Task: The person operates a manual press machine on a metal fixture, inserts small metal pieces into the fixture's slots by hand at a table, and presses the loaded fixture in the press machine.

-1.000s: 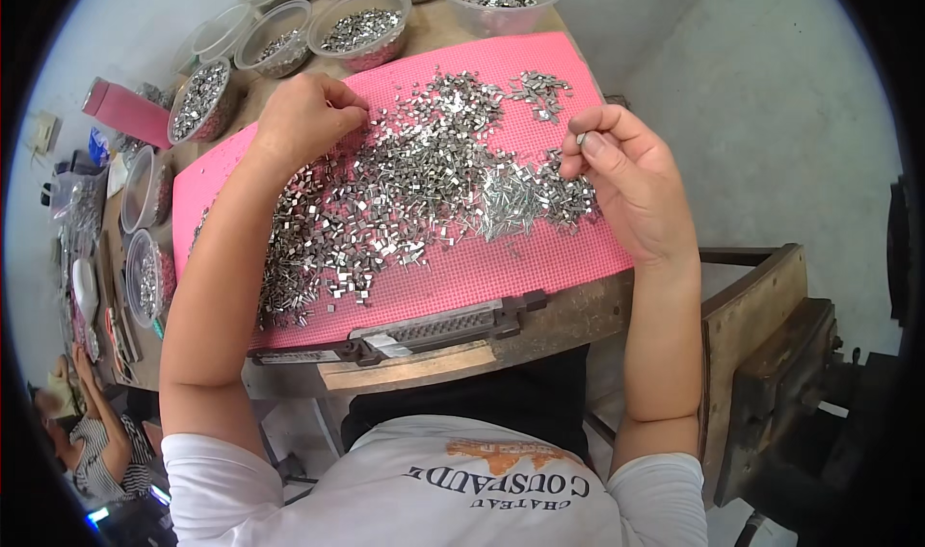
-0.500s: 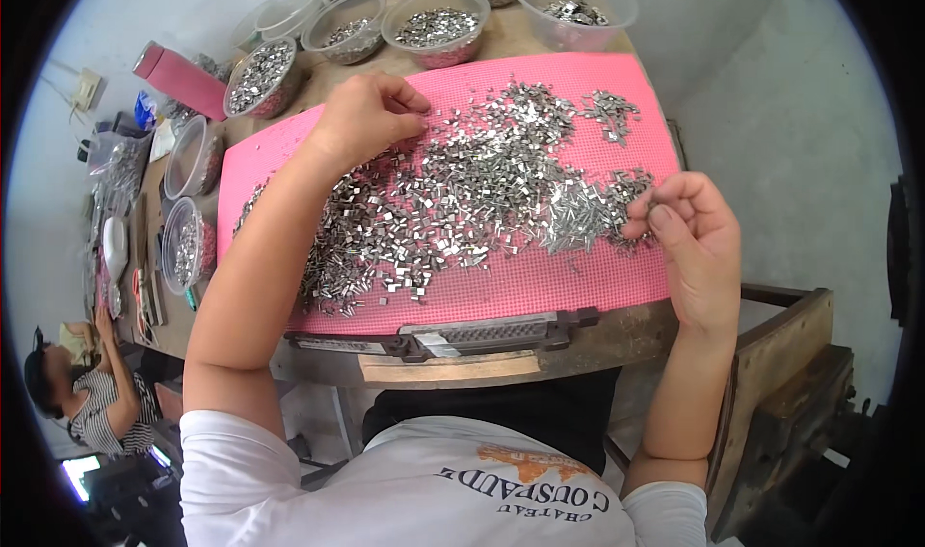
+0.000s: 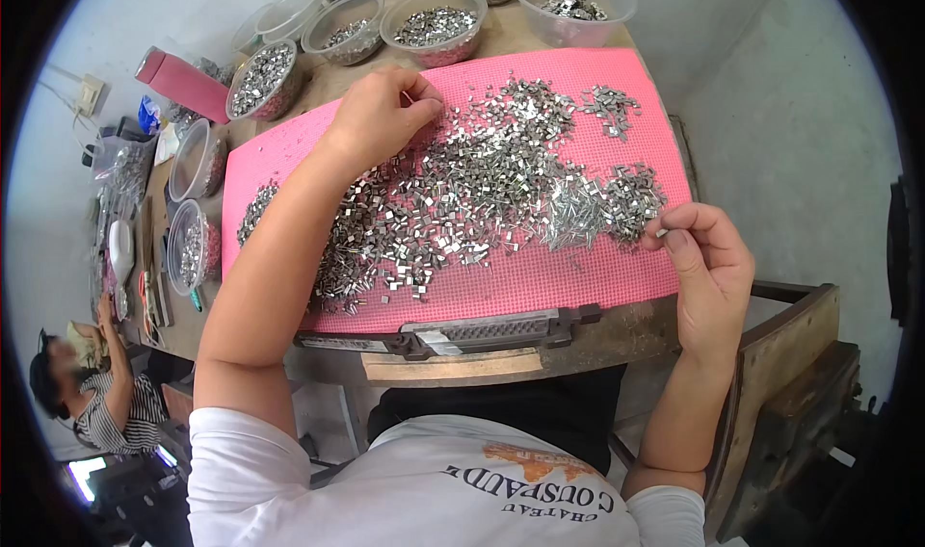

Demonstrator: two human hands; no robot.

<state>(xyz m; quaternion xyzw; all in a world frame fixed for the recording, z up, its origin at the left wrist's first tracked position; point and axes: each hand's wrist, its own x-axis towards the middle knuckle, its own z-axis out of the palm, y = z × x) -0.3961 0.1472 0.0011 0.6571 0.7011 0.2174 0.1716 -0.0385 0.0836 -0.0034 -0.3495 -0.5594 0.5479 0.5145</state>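
Small silvery metal pieces (image 3: pixel 491 176) lie heaped and scattered across a pink textured mat (image 3: pixel 540 282). My left hand (image 3: pixel 383 116) is at the far edge of the heap, thumb and fingertips drawn together low over the mat; whatever they hold is hidden. At the mat's right edge, my right hand (image 3: pixel 711 263) pinches a small metal piece (image 3: pixel 662 232) between thumb and fingers. Beside it lie a dark cluster of pieces (image 3: pixel 633 200) and a patch of thin pin-like pieces (image 3: pixel 575 215). A smaller separate group (image 3: pixel 609 109) sits at the far right of the mat.
Clear plastic tubs of metal pieces, among them a round tub (image 3: pixel 393 48) and a wide tub (image 3: pixel 621 29), line the back and left of the table. A pink bottle (image 3: pixel 185 87) lies tilted at the back left. Another person (image 3: pixel 116 393) works at the far left.
My left hand has shifted slightly right along the heap's far edge. My right hand has drawn back from the dark cluster, toward me and to the right, with a small piece showing at its fingertips.
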